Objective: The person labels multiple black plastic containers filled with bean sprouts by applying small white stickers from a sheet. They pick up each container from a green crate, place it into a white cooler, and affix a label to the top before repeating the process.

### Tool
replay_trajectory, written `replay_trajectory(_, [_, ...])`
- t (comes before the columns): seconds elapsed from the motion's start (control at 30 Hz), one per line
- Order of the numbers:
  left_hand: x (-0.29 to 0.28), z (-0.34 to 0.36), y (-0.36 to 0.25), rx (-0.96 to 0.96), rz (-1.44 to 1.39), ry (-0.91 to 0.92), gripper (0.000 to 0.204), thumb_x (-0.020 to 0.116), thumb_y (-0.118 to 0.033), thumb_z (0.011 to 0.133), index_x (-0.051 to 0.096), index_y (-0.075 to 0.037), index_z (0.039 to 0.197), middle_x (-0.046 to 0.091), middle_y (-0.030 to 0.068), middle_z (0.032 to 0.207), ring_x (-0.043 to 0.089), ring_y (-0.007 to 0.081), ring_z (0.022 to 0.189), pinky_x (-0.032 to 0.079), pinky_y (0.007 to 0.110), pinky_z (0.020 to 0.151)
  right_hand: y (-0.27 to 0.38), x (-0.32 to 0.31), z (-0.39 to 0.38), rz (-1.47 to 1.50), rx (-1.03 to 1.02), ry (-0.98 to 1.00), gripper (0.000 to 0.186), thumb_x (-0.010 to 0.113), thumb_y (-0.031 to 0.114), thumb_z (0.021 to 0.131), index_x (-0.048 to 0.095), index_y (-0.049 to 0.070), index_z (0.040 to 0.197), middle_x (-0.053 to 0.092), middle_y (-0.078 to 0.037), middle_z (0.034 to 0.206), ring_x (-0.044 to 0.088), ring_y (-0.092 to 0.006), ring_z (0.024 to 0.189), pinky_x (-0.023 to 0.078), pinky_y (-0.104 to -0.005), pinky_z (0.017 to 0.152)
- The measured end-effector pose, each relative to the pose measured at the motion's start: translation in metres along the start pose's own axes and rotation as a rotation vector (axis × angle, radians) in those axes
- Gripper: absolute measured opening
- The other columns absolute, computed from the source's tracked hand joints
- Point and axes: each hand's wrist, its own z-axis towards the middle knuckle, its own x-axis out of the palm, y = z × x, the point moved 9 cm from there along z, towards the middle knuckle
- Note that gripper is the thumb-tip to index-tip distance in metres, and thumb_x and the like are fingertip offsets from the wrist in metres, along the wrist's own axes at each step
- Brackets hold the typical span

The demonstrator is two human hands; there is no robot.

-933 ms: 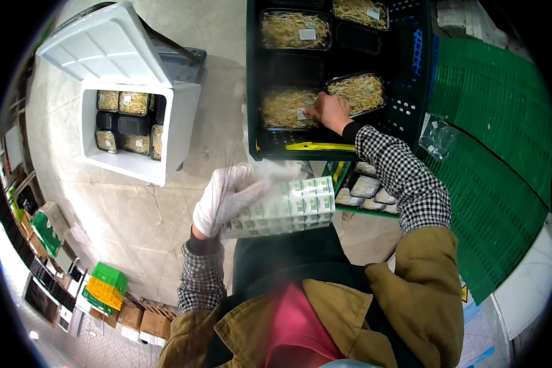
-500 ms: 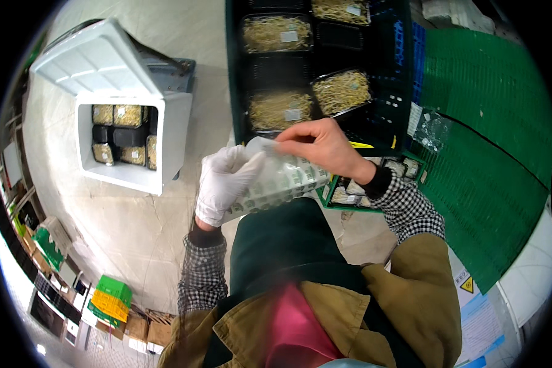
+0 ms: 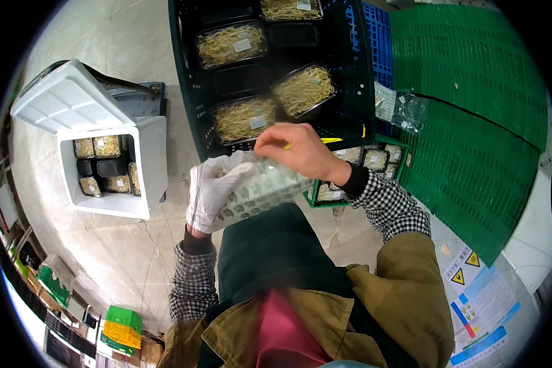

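In front of my lap, a sheet of stickers (image 3: 264,191) with rows of green prints on a pale, see-through backing lies across both hands. My left hand (image 3: 211,189), in a white glove, is closed on the sheet's left end. My bare right hand (image 3: 303,150) pinches at its upper edge; what lies right between the fingertips is hidden. Just beyond my hands is a dark crate (image 3: 187,73) with black trays of bean sprouts, among them one tray (image 3: 245,119) near my fingers and a tilted tray (image 3: 303,91). Small pale labels show on several trays.
At the left stands a white foam box (image 3: 153,159), its lid (image 3: 67,101) raised, with sprout trays inside. A small green crate (image 3: 313,193) of packs sits right of my knees. Green ribbed panels (image 3: 460,153) fill the right. Stacked crates (image 3: 122,322) stand lower left.
The view has shifted, so the crate and foam box sit further left. My right hand has moved slightly along the sheet's upper edge toward my left; both hands keep hold.
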Motion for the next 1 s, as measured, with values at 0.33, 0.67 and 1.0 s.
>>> replay_trajectory(0.33, [0.015,-0.02,-0.012,0.043,0.087,0.232,0.022,0.077,-0.021,0.08,0.071,-0.001,0.084,0.059,-0.0006,0.062,0.049,0.0035,0.056,0.041,0.024,0.05,-0.217,-0.132,0.027,-1.033,0.358,0.0,0.01,0.057,0.015,0.091,0.057,0.008,0.097,0.054,-0.015,0.098,0.061,-0.0376,0.085,0.049,-0.0454,0.072])
replay_trajectory(0.67, [0.001,-0.026,0.005,-0.01,0.029,0.23,0.023,0.078,-0.019,0.08,0.071,0.0,0.09,0.068,0.0021,0.079,0.057,0.0039,0.065,0.048,0.024,0.059,-0.241,-0.127,0.032,-1.025,0.396,-0.247,0.015,0.06,0.015,0.088,0.054,0.004,0.096,0.055,-0.017,0.106,0.062,-0.0396,0.089,0.05,-0.0483,0.076])
replay_trajectory(1.0, [0.014,-0.021,-0.001,0.106,0.051,0.182,0.03,0.078,-0.021,0.08,0.07,0.0,0.099,0.067,0.0079,0.077,0.059,0.0099,0.062,0.049,0.028,0.059,-0.284,-0.119,0.027,-0.49,0.366,-0.183,0.019,0.069,0.016,0.082,0.065,0.003,0.097,0.063,-0.016,0.097,0.061,-0.0333,0.09,0.049,-0.0401,0.082])
